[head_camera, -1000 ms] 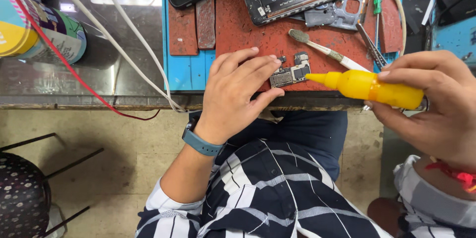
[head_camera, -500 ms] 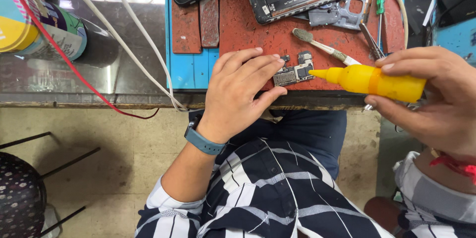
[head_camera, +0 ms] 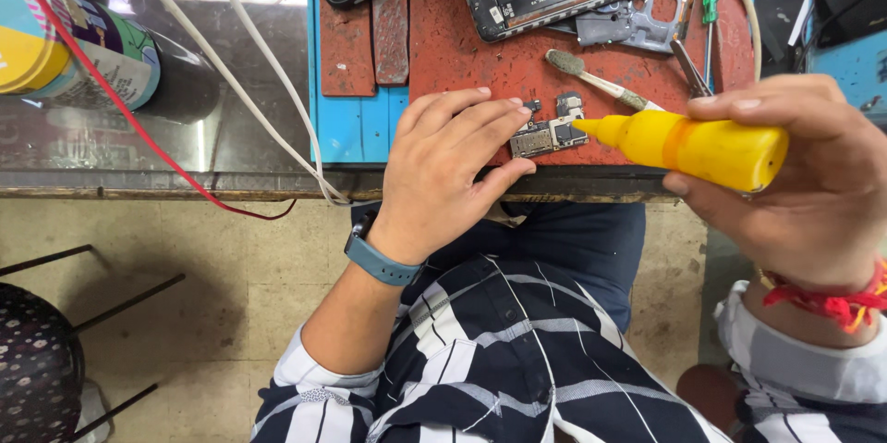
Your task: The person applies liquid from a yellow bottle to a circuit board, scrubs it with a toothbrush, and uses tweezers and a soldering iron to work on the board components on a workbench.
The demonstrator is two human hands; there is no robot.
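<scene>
Yellow plastic bottle (head_camera: 688, 145) nearer circuit board (head_camera: 547, 136)

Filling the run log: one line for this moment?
left hand: pins circuit board | right hand: yellow squeeze bottle, nozzle at board | surface: red mat
</scene>
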